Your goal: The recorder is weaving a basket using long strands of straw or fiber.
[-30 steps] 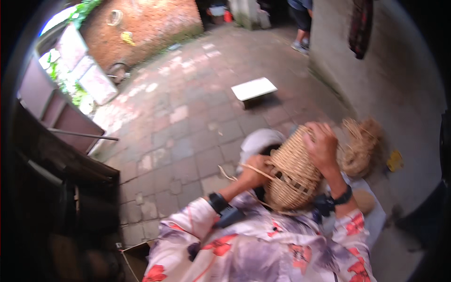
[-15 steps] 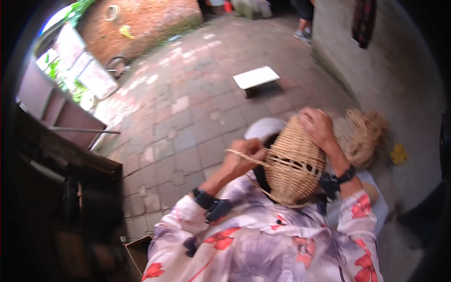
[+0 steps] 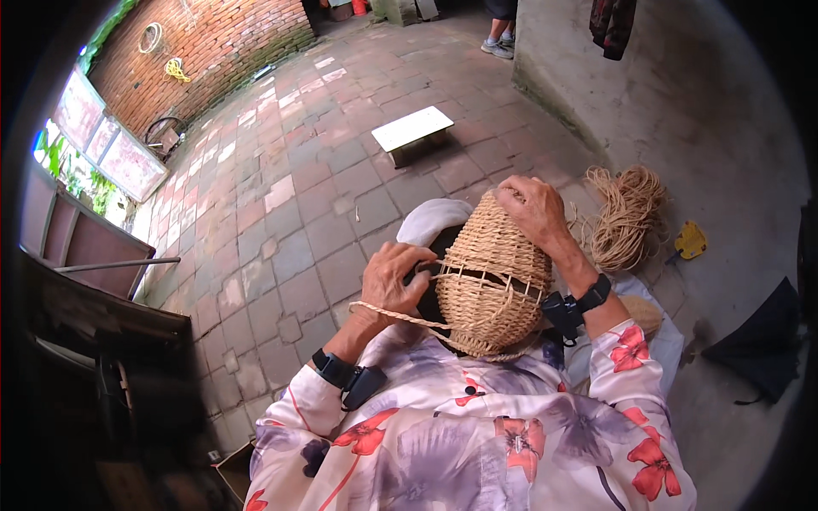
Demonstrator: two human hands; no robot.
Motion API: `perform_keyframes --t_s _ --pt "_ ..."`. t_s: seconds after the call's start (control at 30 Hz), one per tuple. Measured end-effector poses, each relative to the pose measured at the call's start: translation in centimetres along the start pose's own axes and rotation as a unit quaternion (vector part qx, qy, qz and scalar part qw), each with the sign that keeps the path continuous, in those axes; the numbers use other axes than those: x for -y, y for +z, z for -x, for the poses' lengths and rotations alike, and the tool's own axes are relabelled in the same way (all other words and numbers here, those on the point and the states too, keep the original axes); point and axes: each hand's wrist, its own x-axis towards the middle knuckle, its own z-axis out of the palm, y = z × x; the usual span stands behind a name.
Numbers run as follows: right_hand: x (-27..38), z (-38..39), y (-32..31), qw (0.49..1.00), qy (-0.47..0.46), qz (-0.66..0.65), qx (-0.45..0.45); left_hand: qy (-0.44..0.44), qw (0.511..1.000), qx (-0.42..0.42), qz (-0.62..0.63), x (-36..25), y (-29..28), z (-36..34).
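A woven straw basket (image 3: 490,311) rests in my lap, its narrow end pointing away from me. Across its middle runs an open gap where bare upright strands show. Over the far end curls my right hand (image 3: 538,217), gripping the weave. At the basket's left edge, beside the gap, my left hand (image 3: 394,279) has its fingers closed around a thin straw strand; the fingertips are partly hidden. A twisted straw cord (image 3: 400,316) loops past my left wrist and back to the lower part of the basket.
A heap of loose straw cord (image 3: 626,217) lies right of the basket, near a yellow tag-like object (image 3: 690,240) and a dark umbrella (image 3: 758,345). Ahead stands a low white-topped stool (image 3: 413,129). A grey wall (image 3: 673,111) rises at right; a person's legs (image 3: 500,30) show beyond it.
My left hand has gone from holding the cord out leftward to the gap's edge, and the cord now loops by my wrist. My right hand stays on the far end. The whole view has shifted.
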Motion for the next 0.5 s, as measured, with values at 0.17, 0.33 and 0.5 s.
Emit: perform_keyframes --t_s 0.17,0.33,0.5 --pt "-0.1 0.0 0.1 1.000 -0.025 -0.003 -0.018 0.060 0.998 0.033 -0.009 -1.3 0.0 -1.0" --pt "-0.2 0.0 -0.3 0.999 -0.038 0.012 -0.010 -0.136 0.974 0.009 -0.180 1.7 0.0 0.2" --pt "0.3 0.0 -0.2 0.999 -0.031 0.004 -0.012 -0.168 0.972 0.045 -0.160 2.9 -1.4 0.0"
